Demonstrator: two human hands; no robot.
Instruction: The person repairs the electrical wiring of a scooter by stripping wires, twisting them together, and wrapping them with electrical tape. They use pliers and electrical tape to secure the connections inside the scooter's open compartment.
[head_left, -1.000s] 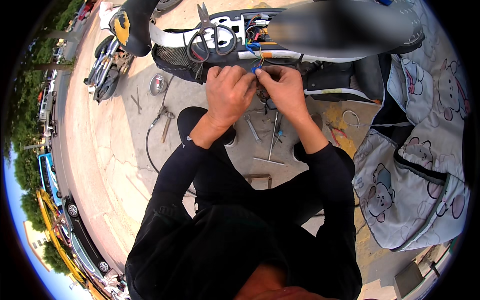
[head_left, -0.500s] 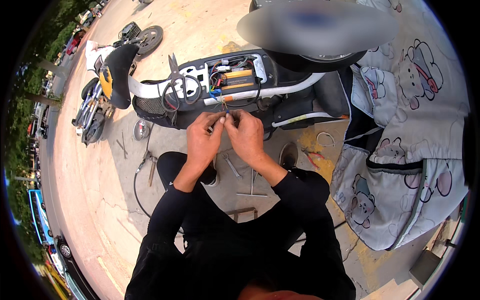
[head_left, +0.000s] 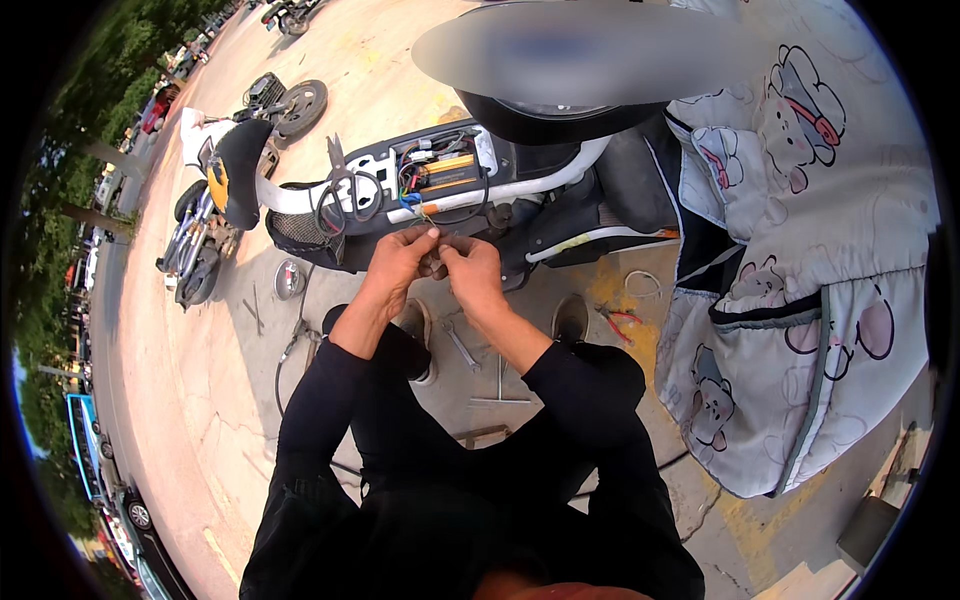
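In front of me both hands meet at the near side of an electric scooter [head_left: 545, 183]. My left hand [head_left: 396, 264] and my right hand [head_left: 472, 272] pinch thin wires [head_left: 428, 216] between thumbs and fingers, tips almost touching. Those wires come out of the scooter's opened compartment, where a gold-coloured finned box [head_left: 447, 172] lies among coloured wires and white connectors. The exact wire ends are hidden by my fingers. Left of the compartment, large scissors [head_left: 342, 183] with dark looped handles rest on the white frame, blades pointing away.
On the ground lie a wrench [head_left: 460, 344], a T-shaped metal tool [head_left: 500, 388], red-handled pliers [head_left: 618, 322] and a small metal can [head_left: 290, 279]. A padded cover with cartoon prints [head_left: 800, 250] hangs at the right. Another two-wheeler [head_left: 205, 190] stands at the far left.
The view has shifted slightly, with the scooter now farther left. My fingers have changed their hold on the wires, and the blue bit at my fingertips no longer shows.
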